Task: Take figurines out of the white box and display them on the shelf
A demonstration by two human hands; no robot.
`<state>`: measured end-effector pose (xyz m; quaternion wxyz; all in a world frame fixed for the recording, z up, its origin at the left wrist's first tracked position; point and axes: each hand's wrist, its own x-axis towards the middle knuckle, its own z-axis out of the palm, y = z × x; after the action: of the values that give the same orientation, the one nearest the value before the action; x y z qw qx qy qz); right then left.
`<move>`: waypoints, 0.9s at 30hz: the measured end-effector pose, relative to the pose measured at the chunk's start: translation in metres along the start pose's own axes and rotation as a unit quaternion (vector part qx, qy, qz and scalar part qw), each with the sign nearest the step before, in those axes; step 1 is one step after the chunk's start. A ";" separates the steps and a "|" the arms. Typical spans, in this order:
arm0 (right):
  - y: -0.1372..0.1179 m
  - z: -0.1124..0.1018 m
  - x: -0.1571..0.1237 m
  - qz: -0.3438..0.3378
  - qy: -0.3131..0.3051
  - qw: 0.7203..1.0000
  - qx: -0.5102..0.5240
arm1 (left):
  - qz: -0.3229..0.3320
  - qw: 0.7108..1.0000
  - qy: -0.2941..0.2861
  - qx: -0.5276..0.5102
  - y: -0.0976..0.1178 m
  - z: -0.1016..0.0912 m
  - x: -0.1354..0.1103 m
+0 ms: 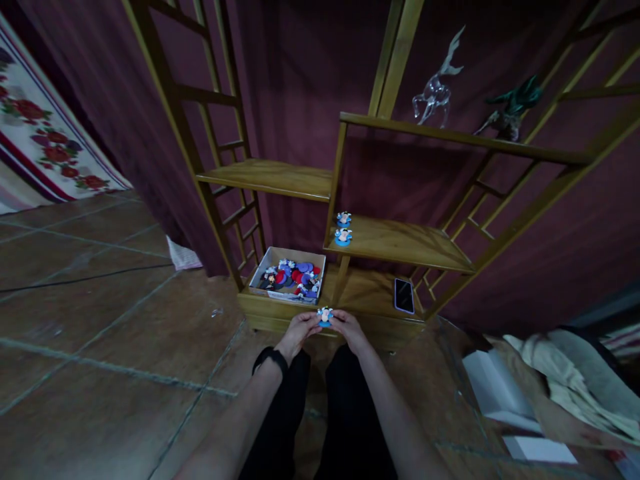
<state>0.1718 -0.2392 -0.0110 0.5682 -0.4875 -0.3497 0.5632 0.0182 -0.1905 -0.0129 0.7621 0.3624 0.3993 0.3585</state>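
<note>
Between my two hands I hold a small figurine (325, 317) on a round blue base. My left hand (299, 329) grips its left side and my right hand (349, 327) grips its right side, fingers closed at the edges. Just beyond, on the lowest shelf, stands an open cardboard box (259, 273) with a jumble of small figures and red, purple and dark discs (295, 276). Two similar blue-based figurines stand at the left end of the middle shelf, a front one (343, 237) and a back one (344, 219).
The wooden shelf unit (400, 241) fills the view ahead. A phone (404, 295) lies on its lowest shelf. A clear deer-like ornament (434, 93) and a dark green ornament (513, 110) stand on top. White boxes (500, 387) and cloth (555, 373) lie at right.
</note>
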 end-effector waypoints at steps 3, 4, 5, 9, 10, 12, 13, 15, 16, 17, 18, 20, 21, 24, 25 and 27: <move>-0.001 0.001 -0.001 0.010 0.002 1.000 -0.005 | 0.002 1.000 0.005 0.005 0.000 -0.001 0.000; -0.001 0.001 -0.001 0.012 0.002 1.000 -0.005 | 0.001 1.000 0.003 0.005 0.001 -0.001 0.000; -0.001 0.002 -0.001 0.013 0.002 1.000 -0.005 | 0.001 1.000 0.000 0.004 0.001 -0.001 0.000; 0.000 0.001 -0.001 0.013 -0.001 1.000 -0.003 | -0.001 1.000 -0.007 -0.004 0.003 -0.001 -0.001; 0.001 0.001 0.000 0.014 -0.001 1.000 -0.002 | -0.003 1.000 -0.008 -0.008 0.003 -0.001 -0.001; 0.003 0.000 0.001 0.015 -0.006 1.000 0.000 | -0.004 1.000 -0.006 -0.015 0.003 -0.001 -0.001; 0.003 0.000 0.001 0.016 -0.008 1.000 0.001 | -0.004 1.000 -0.004 -0.017 0.002 -0.002 -0.001; 0.004 0.000 0.002 0.017 -0.013 1.000 0.002 | -0.001 1.000 0.002 -0.017 0.002 -0.002 -0.001; 0.005 0.000 0.002 0.018 -0.013 1.000 0.002 | 0.000 1.000 0.004 -0.015 0.001 -0.003 -0.002; 0.005 0.000 0.002 0.018 -0.012 1.000 0.001 | 0.002 1.000 0.005 -0.013 0.001 -0.003 -0.002; 0.005 0.000 0.003 0.018 -0.012 1.000 -0.001 | 0.003 1.000 0.006 -0.011 0.001 -0.003 -0.002; 0.005 0.001 0.003 0.017 -0.017 1.000 -0.005 | 0.009 1.000 0.008 -0.006 0.001 -0.003 -0.003; 0.005 0.001 0.003 0.016 -0.019 1.000 -0.008 | 0.012 1.000 0.008 -0.003 0.001 -0.004 -0.002; 0.005 0.002 0.003 0.017 -0.021 0.999 -0.018 | 0.021 1.000 0.012 0.013 0.001 -0.004 -0.001; 0.005 0.003 0.003 0.018 -0.019 0.999 -0.021 | 0.023 0.999 0.015 0.018 0.001 -0.004 -0.001; 0.005 0.003 0.003 0.018 -0.017 0.999 -0.027 | 0.025 0.999 0.018 0.027 0.001 -0.005 -0.001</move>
<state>0.1678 -0.2361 -0.0153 0.5385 -0.4996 -0.3653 0.5718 0.0136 -0.1893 -0.0140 0.7355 0.3860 0.4136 0.3728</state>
